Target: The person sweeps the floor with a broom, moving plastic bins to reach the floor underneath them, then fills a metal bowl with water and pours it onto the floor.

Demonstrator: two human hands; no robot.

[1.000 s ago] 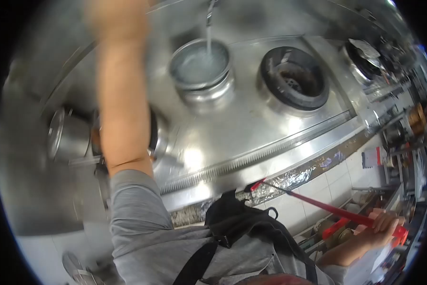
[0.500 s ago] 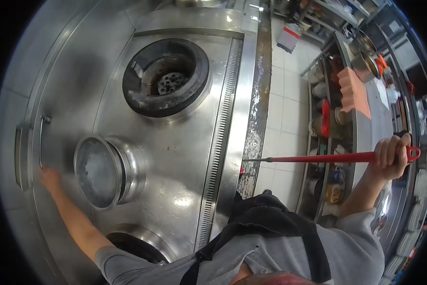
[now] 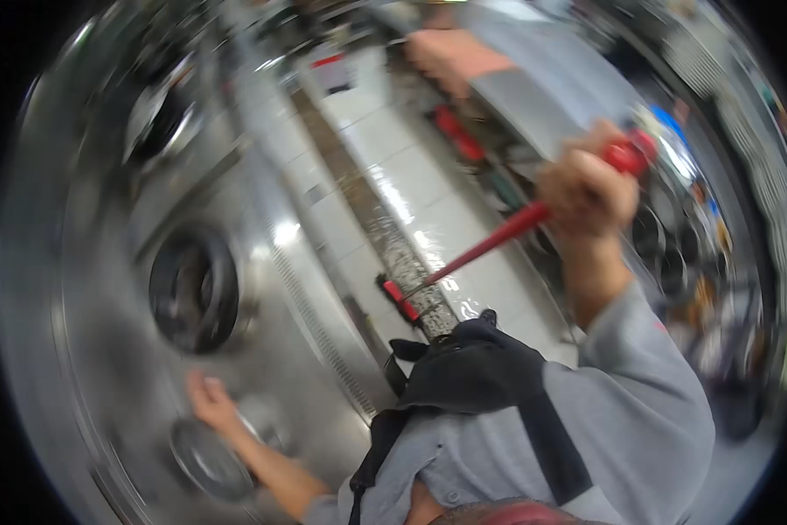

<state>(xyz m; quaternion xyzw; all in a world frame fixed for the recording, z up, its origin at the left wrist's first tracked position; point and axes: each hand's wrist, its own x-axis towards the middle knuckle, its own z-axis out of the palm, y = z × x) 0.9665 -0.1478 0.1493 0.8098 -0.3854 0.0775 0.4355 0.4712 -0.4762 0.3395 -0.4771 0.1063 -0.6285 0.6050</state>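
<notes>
My right hand (image 3: 586, 188), at the upper right, is wrapped round a long red handle (image 3: 498, 234). The handle slants down to a red brush head (image 3: 400, 300) with dark bristles, low near the wet, gritty floor channel (image 3: 402, 255). At the lower left my left hand (image 3: 208, 398) is off the handle, over the steel stove top, its fingers extended and somewhat blurred. Just below it lies a round metal pot or lid (image 3: 211, 459). The black burner ring (image 3: 194, 289) is above that hand.
The steel stove (image 3: 297, 350) runs along the left of the channel. White floor tiles (image 3: 411, 179) lie to its right. Beyond them stands a steel counter (image 3: 533, 109) with an orange cloth (image 3: 459, 61) and shelves below. A red-topped grey object (image 3: 332, 72) is on the floor.
The view has swung round. My left hand has left the wall pipe and is nearer the burner ring. My right hand still grips the red handle, now slanted, and the brush head has come into view.
</notes>
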